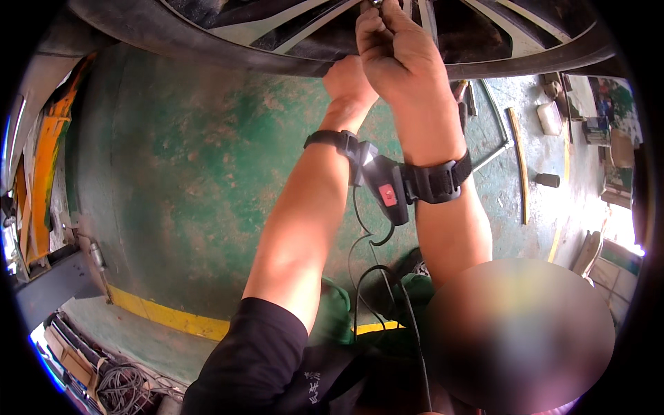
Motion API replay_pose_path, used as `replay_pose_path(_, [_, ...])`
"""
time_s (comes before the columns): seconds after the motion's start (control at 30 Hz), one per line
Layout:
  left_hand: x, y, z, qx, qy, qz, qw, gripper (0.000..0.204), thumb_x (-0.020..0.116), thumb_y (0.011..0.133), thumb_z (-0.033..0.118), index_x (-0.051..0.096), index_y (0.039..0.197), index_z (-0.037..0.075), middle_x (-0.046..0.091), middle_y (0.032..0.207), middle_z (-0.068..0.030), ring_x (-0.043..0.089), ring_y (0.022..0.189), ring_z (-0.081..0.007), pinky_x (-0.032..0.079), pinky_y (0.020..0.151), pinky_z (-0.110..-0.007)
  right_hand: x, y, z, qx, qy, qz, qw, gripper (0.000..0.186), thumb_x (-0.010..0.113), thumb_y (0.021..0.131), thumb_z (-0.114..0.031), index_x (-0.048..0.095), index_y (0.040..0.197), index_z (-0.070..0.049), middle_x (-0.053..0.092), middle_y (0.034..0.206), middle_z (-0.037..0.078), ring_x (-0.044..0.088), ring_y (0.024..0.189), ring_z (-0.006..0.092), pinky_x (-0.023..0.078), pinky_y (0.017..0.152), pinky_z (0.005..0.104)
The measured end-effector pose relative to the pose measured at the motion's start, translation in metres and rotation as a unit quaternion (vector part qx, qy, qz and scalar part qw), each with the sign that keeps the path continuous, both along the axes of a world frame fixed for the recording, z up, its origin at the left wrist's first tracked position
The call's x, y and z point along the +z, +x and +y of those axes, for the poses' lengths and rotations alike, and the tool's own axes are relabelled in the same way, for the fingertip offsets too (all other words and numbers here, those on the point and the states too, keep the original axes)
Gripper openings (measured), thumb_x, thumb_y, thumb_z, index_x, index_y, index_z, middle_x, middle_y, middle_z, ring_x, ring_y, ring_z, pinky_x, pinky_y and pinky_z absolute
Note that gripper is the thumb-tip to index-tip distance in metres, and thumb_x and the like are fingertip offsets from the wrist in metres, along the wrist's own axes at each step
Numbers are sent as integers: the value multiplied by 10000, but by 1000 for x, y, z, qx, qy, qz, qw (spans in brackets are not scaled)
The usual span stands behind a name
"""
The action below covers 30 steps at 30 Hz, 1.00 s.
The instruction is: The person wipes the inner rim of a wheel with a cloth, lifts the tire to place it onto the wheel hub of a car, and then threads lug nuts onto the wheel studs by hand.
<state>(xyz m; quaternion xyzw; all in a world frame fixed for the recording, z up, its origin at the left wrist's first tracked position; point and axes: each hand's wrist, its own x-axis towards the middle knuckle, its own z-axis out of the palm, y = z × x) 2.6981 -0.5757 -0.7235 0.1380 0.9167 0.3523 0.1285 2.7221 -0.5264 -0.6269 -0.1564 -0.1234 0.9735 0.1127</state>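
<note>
A car wheel with pale metal spokes and a black tyre spans the top of the view. My right hand is raised in front of the spokes near the hub. Its fingers are closed in a pinch on a small shiny metal piece, cut off by the top edge. Below and left of it, my left hand is at the tyre's lower edge; its fingers are hidden behind the right hand and wrist. Black straps with a grey-black device between them sit at my wrists.
Worn green floor lies below the wheel. To the right are an angled metal bar, a wooden stick and a dark cylinder. An orange frame stands left. A black cable hangs near my body; coiled cable lies lower left.
</note>
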Motion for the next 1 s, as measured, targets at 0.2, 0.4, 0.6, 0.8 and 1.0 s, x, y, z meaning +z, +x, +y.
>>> replay_pose_path(0.2, [-6, -2, 2, -11, -6, -9, 1000, 309, 613, 785, 410, 707, 792, 115, 722, 847, -122, 699, 838, -309, 553, 696, -406, 1, -10, -3, -85, -13, -70, 994, 105, 583, 963, -69, 526, 903, -5, 542, 785, 58, 545, 631, 155, 546, 596, 223])
replay_pose_path(0.4, [-2, -1, 2, -5, -17, -20, 1000, 309, 633, 768, 404, 708, 808, 106, 721, 838, -127, 701, 833, -318, 559, 696, -411, 25, 1, -9, -105, -32, -86, 990, 60, 597, 934, 3, 552, 897, 19, 582, 820, 72, 586, 696, 173, 567, 631, 236])
replay_pose_path(0.6, [-3, 0, 2, -10, 7, -8, 1000, 271, 656, 755, 369, 695, 782, 103, 716, 819, -139, 701, 812, -322, 561, 682, -410, 18, 2, -7, -66, 28, -122, 990, 73, 615, 931, -31, 575, 912, 27, 598, 813, 73, 585, 697, 160, 541, 596, 223])
replay_pose_path(0.8, [-3, -1, 0, 4, -2, -4, 1000, 265, 652, 759, 370, 690, 770, 108, 716, 817, -137, 701, 804, -321, 562, 675, -410, 36, 6, -13, -59, 37, -163, 984, 93, 610, 943, -66, 584, 912, 18, 605, 800, 70, 574, 660, 147, 506, 572, 203])
replay_pose_path(1.0, [-6, -1, 2, -5, 2, -6, 1000, 271, 635, 773, 377, 689, 787, 113, 717, 821, -133, 700, 812, -320, 560, 681, -410, 33, 6, -13, -21, 64, -138, 988, 151, 577, 973, -114, 559, 867, -7, 565, 744, 51, 517, 626, 123, 445, 522, 213])
